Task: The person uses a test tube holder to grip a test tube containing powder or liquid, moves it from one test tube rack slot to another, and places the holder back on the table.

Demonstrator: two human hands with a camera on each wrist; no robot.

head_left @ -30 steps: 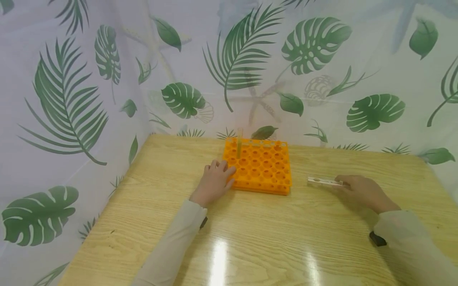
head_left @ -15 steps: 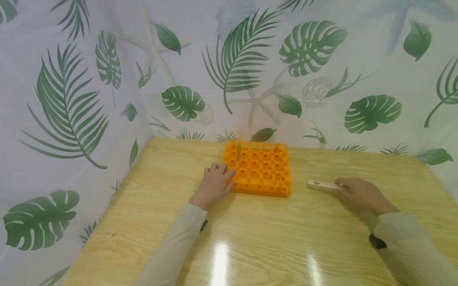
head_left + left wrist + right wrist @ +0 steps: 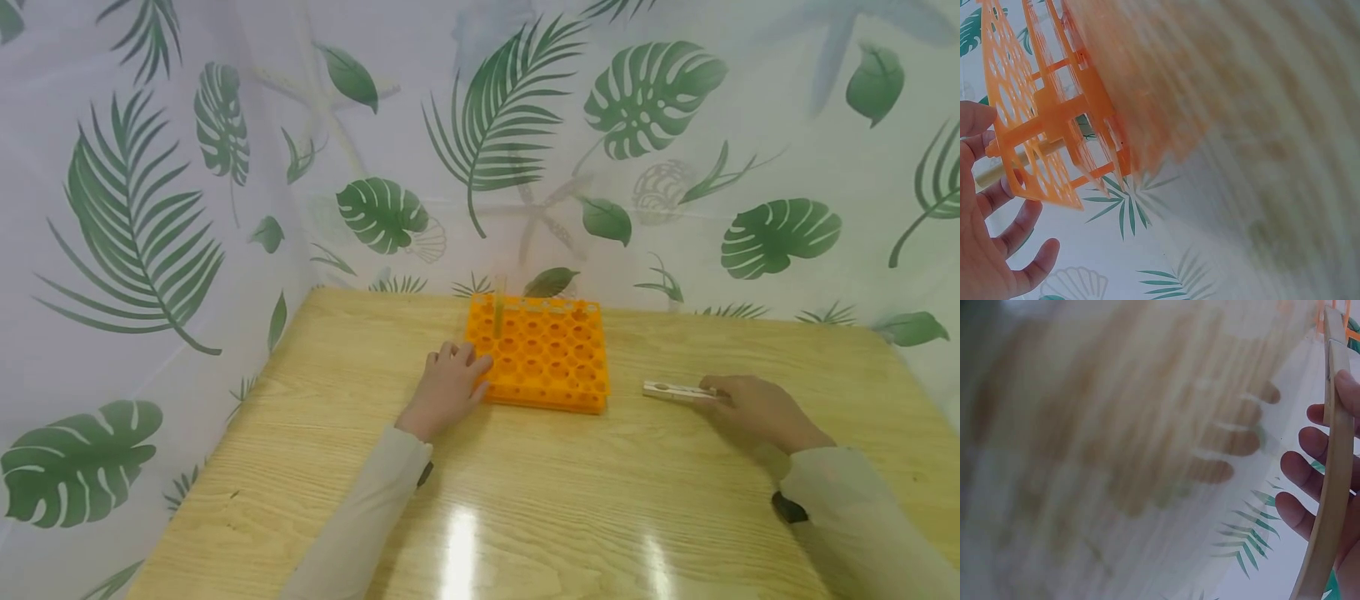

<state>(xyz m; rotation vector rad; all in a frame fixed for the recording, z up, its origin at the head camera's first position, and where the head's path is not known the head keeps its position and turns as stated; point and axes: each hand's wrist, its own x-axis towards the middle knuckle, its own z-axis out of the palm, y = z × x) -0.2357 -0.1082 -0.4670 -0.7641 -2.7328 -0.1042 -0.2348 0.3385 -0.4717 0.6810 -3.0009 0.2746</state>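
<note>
An orange test tube rack [image 3: 551,398] stands on the table, its top full of round holes. One test tube [image 3: 498,317] with yellowish contents is upright near its back left. My left hand [image 3: 444,390] holds the rack's front left corner; in the left wrist view, thumb and fingertips [image 3: 1022,219] lie against the orange frame, with the outer fingers off it. Right of the rack, my right hand [image 3: 757,408] grips a wooden test tube holder [image 3: 671,391], whose tip points left toward the rack. The right wrist view shows its long curved wooden handle [image 3: 1335,456] between thumb and fingers.
The wood-grain table [image 3: 540,500] reaches back to a white, leaf-patterned cloth [image 3: 300,208] behind and on the left. Bare tabletop lies between the rack and the holder. The table surface is blurred in both wrist views.
The tip of the test tube holder dips slightly toward the table. Otherwise the hands, rack and tube keep their places, and the head view shifts a little.
</note>
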